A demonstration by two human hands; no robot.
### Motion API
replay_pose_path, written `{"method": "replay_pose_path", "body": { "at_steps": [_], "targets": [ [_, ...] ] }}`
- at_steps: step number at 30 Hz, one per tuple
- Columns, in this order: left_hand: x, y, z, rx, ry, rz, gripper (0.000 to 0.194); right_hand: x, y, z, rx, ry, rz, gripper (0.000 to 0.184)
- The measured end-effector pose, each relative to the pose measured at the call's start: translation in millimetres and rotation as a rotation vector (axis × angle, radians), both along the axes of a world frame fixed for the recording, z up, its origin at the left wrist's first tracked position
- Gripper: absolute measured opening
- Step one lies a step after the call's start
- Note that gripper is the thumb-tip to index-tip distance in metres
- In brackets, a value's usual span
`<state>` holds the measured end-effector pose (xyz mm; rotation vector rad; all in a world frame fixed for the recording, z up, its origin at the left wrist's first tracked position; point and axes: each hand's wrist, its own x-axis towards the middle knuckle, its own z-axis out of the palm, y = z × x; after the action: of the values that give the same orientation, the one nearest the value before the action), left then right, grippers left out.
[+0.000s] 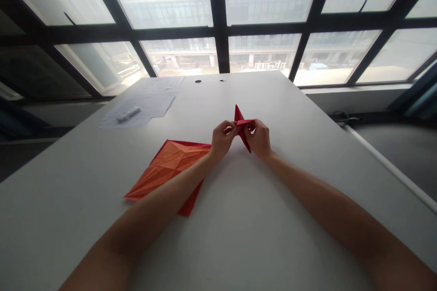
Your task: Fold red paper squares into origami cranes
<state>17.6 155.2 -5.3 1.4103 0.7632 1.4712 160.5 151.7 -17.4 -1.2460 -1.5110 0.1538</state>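
A red folded-paper figure (242, 123) with pointed tips is held just above the white table (239, 218), one tip pointing away from me and another toward me. My left hand (222, 138) pinches its left side between thumb and fingers. On the opposite side, my right hand (260, 140) grips it the same way, fingertips close to the middle. Creased orange paper (170, 161) lies at the left on top of red sheets (188, 207), partly hidden under my left forearm.
Printed papers (153, 103) lie on the far left of the table, with a white stick-like object (128, 114) on them. A round hole (197, 81) shows near the far edge. Large framed windows (221, 50) stand behind the table. A white rail (389, 168) runs along the right.
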Motion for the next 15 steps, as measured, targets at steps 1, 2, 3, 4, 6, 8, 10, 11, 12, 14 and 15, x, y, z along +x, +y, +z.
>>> {"method": "replay_pose_path", "body": {
  "at_steps": [1,2,3,4,6,8,10,11,12,14,15],
  "targets": [
    [0,0,-0.3,-0.007,0.000,0.008,0.029,1,0,0.1,-0.003,0.012,0.006,0.007],
    [0,1,-0.6,-0.019,0.001,0.022,0.030,2,0,0.5,-0.002,0.028,0.007,0.008],
    [0,1,-0.9,-0.034,0.003,0.043,0.030,2,0,1.3,0.006,0.049,0.002,0.010],
    [0,2,-1.2,-0.050,0.006,0.072,0.031,3,0,2.3,0.016,0.076,-0.005,0.012],
    [-1,4,-1.7,-0.084,0.008,0.131,0.033,3,0,4.7,0.043,0.141,-0.024,0.014],
    [-2,7,-2.4,-0.114,0.004,0.156,0.035,3,-1,6.7,0.064,0.208,-0.034,0.014],
    [-4,9,-3.4,-0.120,0.019,0.150,0.034,3,-1,7.3,0.075,0.264,-0.037,0.014],
    [-4,10,-3.9,-0.109,0.044,0.157,0.032,4,-1,7.1,0.075,0.286,-0.041,0.014],
    [-5,11,-4.3,-0.087,0.075,0.183,0.029,5,0,6.6,0.071,0.299,-0.048,0.014],
    [-6,11,-4.1,-0.031,0.127,0.263,0.024,8,3,5.4,0.066,0.302,-0.072,0.014],
    [-6,11,-3.3,-0.002,0.134,0.294,0.021,10,5,5.1,0.067,0.291,-0.083,0.014]
  ]
}}
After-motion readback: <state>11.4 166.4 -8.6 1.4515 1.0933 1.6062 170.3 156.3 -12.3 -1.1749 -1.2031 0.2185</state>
